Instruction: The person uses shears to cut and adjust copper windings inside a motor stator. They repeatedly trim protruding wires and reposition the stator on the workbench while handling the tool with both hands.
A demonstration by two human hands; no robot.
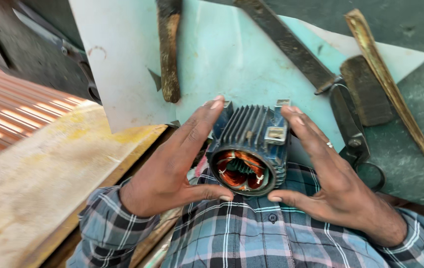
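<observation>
Head view: both hands are spread wide, fingers extended, cradling a small motor stator housing (249, 149) between them. Left hand (172, 164) lies against the housing's left flank, thumb under the open end; right hand (331, 178) bears on the right flank, thumb likewise beneath. Neither hand is closed around it; the grip is by palm and fingertip pressure from opposite sides.

Housing sits just above the person's plaid shirt (251, 233), in front of a pale blue sheet (222, 54) on the green surface (420, 129).

Handling judgement: cast metal with copper inside, likely heavy for its size and rigid; the ribbed flanks offer the safest hold. The exposed windings look vulnerable and should not be gripped.

Appearance: blue-grey finned body, worn paint, round open end showing orange-red copper coils (239, 171) tied with pale lacing.

Nearby: dark scissors (351, 129), a rusty bar (168, 54), a wooden slat (390, 79), a wooden board (48, 183).
</observation>
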